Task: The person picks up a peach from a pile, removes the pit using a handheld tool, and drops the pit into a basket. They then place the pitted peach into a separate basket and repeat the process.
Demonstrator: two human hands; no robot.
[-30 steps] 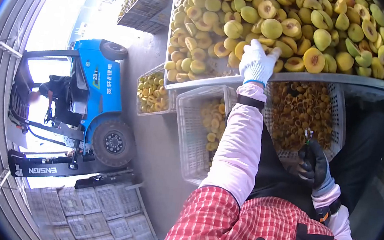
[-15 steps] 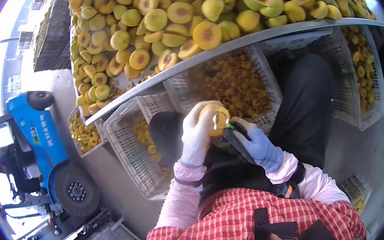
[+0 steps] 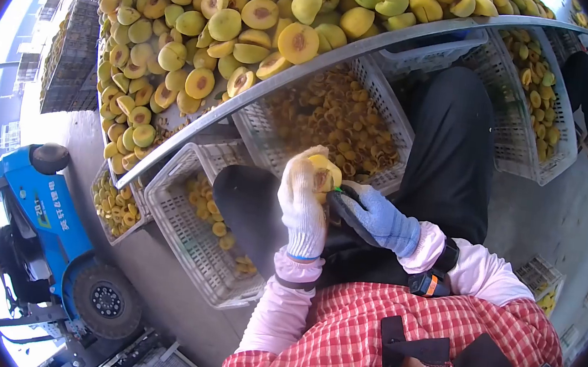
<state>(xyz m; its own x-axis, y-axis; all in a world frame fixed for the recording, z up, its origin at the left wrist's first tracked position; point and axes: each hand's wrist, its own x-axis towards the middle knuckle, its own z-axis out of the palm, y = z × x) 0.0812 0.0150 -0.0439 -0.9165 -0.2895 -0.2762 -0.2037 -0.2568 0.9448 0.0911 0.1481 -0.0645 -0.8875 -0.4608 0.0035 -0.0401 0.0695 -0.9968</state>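
My left hand (image 3: 302,206), in a white knit glove, is closed around a yellow peach half (image 3: 323,169) with its brownish pit hollow partly showing. My right hand (image 3: 384,225), in a blue glove with a dark palm, grips a small pitting tool (image 3: 338,189). Only a bit of green on that tool shows against the peach's edge; its working end is hidden. Both hands meet above my lap, near a crate of brown-orange peach scraps (image 3: 357,129). Beyond them, a metal-edged table (image 3: 244,110) bears a heap of cut peaches (image 3: 224,26).
A white crate (image 3: 189,262) with some peach halves stands beside my left knee. Another peach-filled crate (image 3: 521,136) is at the right. At the left are a smaller crate (image 3: 116,208) and a blue forklift (image 3: 51,208). Stacked crates (image 3: 75,46) stand behind.
The peach half has turned in my left hand, and its cut face shows less. The tool's metal loop, visible before, is now hidden. The whole view has shifted slightly.
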